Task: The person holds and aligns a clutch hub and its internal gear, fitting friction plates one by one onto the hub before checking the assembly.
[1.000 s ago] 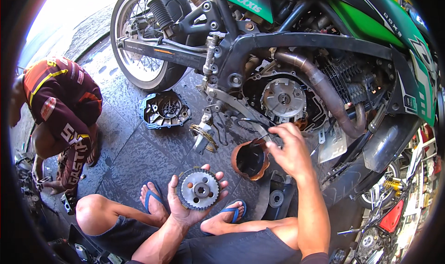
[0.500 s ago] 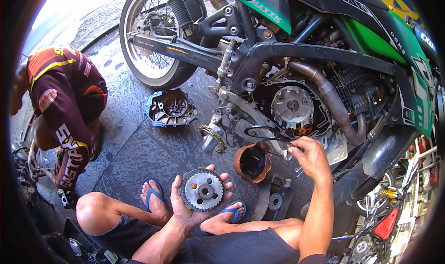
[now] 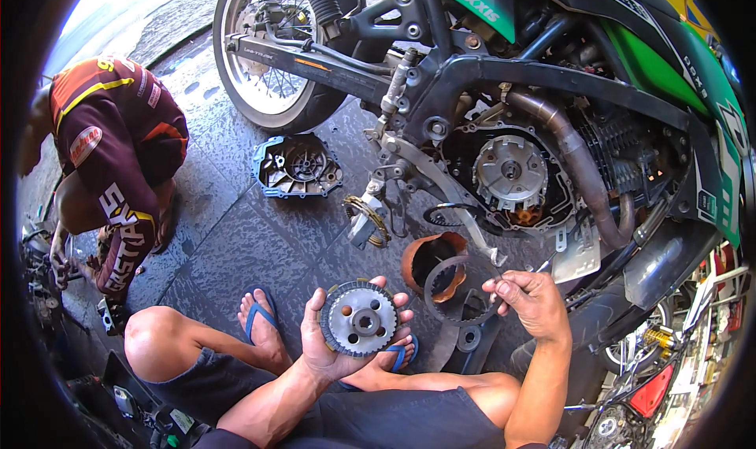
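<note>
Left hand (image 3: 324, 353): half-curled, cradled silver toothed metal disc (image 3: 367, 302), left of rust-brown bowl (image 3: 412, 261).
Right hand (image 3: 537, 306): right of bowl, pinched thin dark flat ring (image 3: 465, 321), partly before bowl.
Handling: level disc seemed advisable.

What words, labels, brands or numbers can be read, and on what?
I don't copy wording or brands; places only:
Green side panel: large pale lettering, readable.
Green front shroud: pale stylised lettering, unclear.
Co-worker's maroon sleeve: big pale letters, readable.
Black swingarm: lettering too small to read surely.
Held toothed disc, dark ring: none readable.
</note>
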Demonstrator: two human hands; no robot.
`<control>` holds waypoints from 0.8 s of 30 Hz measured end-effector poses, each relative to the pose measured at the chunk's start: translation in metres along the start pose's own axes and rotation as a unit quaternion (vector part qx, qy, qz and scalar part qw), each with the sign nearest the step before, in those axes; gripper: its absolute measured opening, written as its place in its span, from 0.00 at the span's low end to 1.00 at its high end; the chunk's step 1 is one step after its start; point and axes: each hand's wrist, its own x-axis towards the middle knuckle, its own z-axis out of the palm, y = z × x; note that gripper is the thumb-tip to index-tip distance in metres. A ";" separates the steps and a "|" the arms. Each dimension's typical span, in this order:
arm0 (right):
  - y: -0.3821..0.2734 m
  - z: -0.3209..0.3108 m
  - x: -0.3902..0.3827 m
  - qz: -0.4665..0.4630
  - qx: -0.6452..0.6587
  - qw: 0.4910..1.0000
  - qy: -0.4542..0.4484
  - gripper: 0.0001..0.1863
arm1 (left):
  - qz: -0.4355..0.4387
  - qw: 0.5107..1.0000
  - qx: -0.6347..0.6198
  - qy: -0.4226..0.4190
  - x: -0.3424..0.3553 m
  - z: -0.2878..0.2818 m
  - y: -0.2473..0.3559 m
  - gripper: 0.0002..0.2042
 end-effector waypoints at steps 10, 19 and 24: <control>-0.030 0.059 -0.017 -0.180 -0.159 0.965 0.104 0.08 | -0.012 0.999 -0.023 -0.040 0.001 -0.006 -0.001 0.43; -0.025 0.111 -0.029 -0.439 -0.301 0.838 0.121 0.11 | 0.001 1.000 -0.004 -0.016 -0.003 -0.005 0.003 0.45; -0.023 0.099 -0.032 -0.298 -0.166 0.910 0.237 0.08 | 0.002 1.000 -0.008 -0.011 -0.003 -0.005 0.002 0.45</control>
